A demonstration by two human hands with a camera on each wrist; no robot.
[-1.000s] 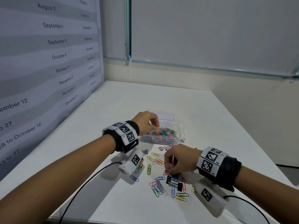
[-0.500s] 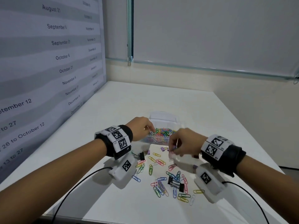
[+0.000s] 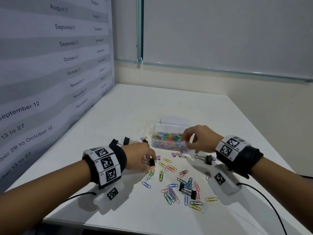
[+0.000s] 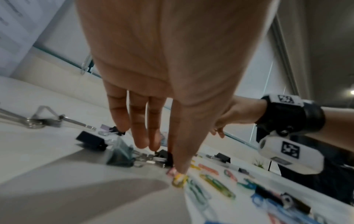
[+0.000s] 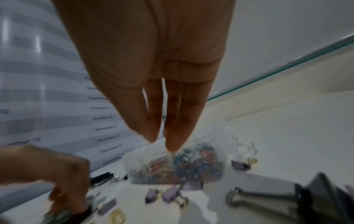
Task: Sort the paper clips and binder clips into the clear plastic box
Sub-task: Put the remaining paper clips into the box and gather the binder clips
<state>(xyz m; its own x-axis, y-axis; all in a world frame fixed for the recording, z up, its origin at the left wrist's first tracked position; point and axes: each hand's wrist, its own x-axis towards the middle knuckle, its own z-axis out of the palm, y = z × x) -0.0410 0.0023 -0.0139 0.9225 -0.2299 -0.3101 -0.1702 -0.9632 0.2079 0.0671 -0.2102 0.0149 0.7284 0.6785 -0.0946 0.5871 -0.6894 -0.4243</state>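
1. As seen from the head camera: left hand (image 3: 138, 158) low over white matte table (image 3: 118, 116), fingertips pinching black binder clip (image 3: 152, 162). Right hand (image 3: 199, 139) at near right corner of clear plastic box (image 3: 169, 129), thumb and fingertips drawn together; cannot tell whether anything is held. Box half filled with a tangle of coloured wire clips. Loose paper clips (image 3: 171, 192) in blue, green, pink and yellow scattered in front of it. Small purple binder clips (image 3: 174, 154) just beside its near wall. Striped wall chart (image 3: 50, 65) reads "September 6", "October 6", "28 to October 12". Half a second ago left hand was up at the box and right hand short of it.
2. Left wrist: fingers (image 4: 141, 133) pointing down, thumb tip touching pink and yellow paper clips; black clip just behind thumb.
3. Right wrist: blurred; fingertips (image 5: 172, 141) close together above the box.
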